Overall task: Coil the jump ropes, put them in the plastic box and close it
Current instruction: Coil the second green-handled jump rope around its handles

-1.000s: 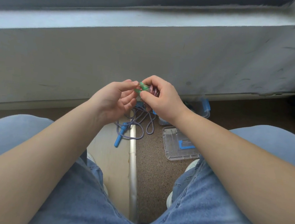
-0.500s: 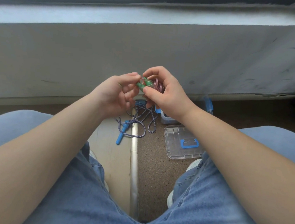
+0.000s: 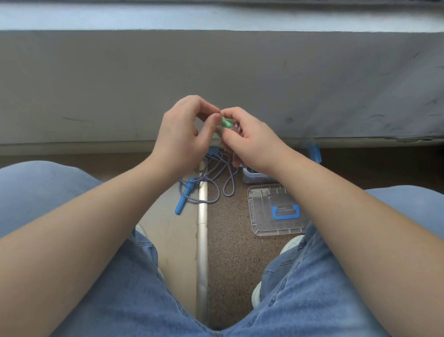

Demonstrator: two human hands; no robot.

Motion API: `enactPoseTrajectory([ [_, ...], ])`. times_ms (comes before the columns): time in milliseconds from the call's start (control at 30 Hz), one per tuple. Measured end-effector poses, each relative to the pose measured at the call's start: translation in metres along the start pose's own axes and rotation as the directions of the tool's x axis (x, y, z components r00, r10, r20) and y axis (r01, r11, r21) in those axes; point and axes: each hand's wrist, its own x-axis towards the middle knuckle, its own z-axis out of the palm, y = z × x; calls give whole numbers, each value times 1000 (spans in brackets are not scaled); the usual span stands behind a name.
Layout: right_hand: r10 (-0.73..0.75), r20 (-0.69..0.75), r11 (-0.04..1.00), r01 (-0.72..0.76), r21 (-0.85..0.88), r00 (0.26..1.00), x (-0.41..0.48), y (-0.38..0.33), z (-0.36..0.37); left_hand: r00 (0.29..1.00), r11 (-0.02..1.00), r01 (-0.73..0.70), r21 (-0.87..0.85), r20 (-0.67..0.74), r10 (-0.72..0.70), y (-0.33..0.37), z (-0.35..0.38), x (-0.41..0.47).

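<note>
Both hands are raised together above the floor, holding a small bundle: a jump rope with a green handle (image 3: 227,122) and pinkish cord. My left hand (image 3: 183,136) pinches it from the left with thumb and forefinger. My right hand (image 3: 247,141) wraps around the coiled pink part, most of which is hidden. A second jump rope (image 3: 209,178), purple-and-white cord with blue handles, lies loosely tangled on the floor below my hands. The clear plastic box (image 3: 255,175) with blue clips sits behind my right wrist, mostly hidden. Its clear lid (image 3: 276,210) with a blue handle lies flat on the floor.
I am seated, with jeans-clad thighs at both sides and white shoes (image 3: 289,244) on the floor. A metal floor strip (image 3: 203,241) divides pale flooring from speckled brown carpet. A grey wall (image 3: 222,83) under a window sill stands straight ahead.
My hands shifted slightly upward and leftward in view with the green-handled rope. My left fingers moved from curled against it to pinching at its top. The floor items have not moved.
</note>
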Motion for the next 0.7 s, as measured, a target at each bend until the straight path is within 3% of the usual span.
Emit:
enactPoseTrajectory([
  [67, -10, 8, 984, 11, -177, 1000, 1, 6, 2, 995, 995, -92, 49, 50, 90, -2, 4, -3],
  [133, 22, 14, 964, -18, -265, 1000, 4, 15, 6, 989, 994, -81, 67, 129, 71, -4, 9, -5],
  [200, 57, 33, 935, -42, -351, 998, 5, 24, 9, 973, 995, 20, 95, 226, -41, -7, 13, -3],
  [300, 120, 112, 893, -59, -446, 986, 2, 34, 13, 890, 974, 204, 99, 397, -227, -4, 17, -5],
  [467, 88, 118, 872, -19, -490, 989, 1, 38, 12, 744, 863, 478, -162, 596, -301, 3, 18, -5],
  [567, 131, 125, 815, -35, -578, 983, 3, 46, 14, 777, 939, 344, -5, 563, -281, 7, 21, -7],
  [700, 160, 23, 757, -108, -645, 987, 4, 55, 15, 808, 978, 161, 132, 551, -207, 12, 25, -14],
])
